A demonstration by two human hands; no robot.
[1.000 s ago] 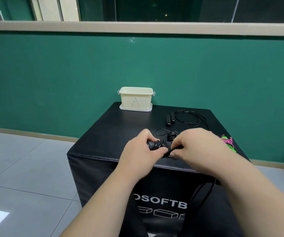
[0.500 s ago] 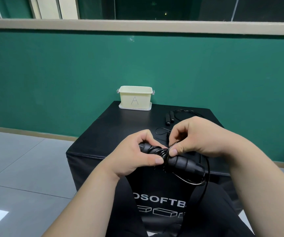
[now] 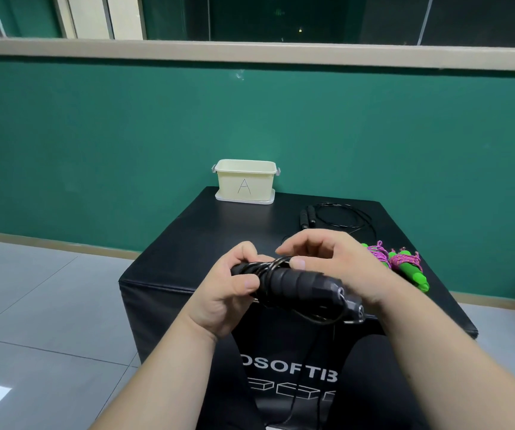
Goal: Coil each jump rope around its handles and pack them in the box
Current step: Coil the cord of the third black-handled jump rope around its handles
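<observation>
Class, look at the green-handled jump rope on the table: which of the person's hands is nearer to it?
Right. The right hand is just left of the green-handled jump rope in view; the left hand is farther left, gripping the black jump rope.

A plain institutional room set up as a test space: green painted wall (image 3: 95, 150), glossy grey floor tiles (image 3: 33, 305), high window (image 3: 250, 17), black padded worktop (image 3: 219, 237) with a lettered cream box (image 3: 244, 181).
</observation>
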